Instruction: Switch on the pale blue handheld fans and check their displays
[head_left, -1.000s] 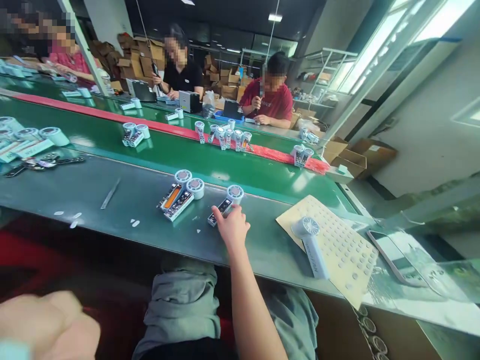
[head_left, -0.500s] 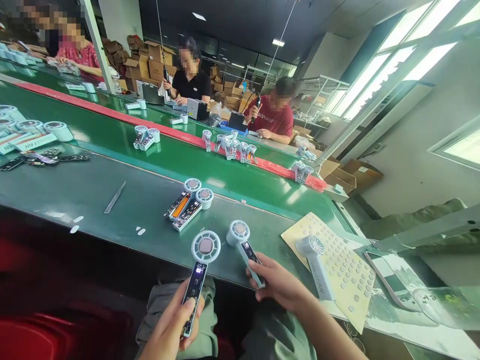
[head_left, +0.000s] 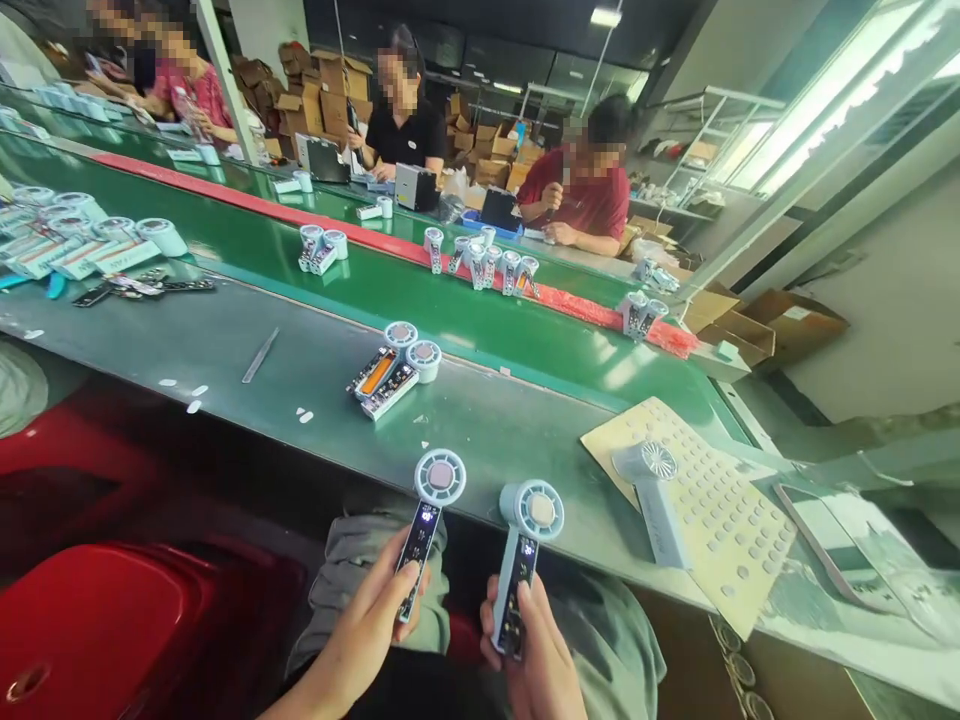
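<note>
**Plastics, rubber and card at the bench**

Two pale, matt plastic handheld fans, the left fan point(head_left: 429, 510) and the right fan point(head_left: 525, 545), are being shown with glossy dark front panels. The green belt point(head_left: 420, 300) is being seen as smooth and shiny; the perforated sheet point(head_left: 712, 500) is looking like matt cardboard.

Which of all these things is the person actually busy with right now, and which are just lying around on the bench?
In hand:
- left hand grips a handheld fan
- right hand grips a second fan

Lying about:
- pair of open fans on the bench
- finished fan on a perforated card
- tweezers
- fans on the conveyor belt
</note>
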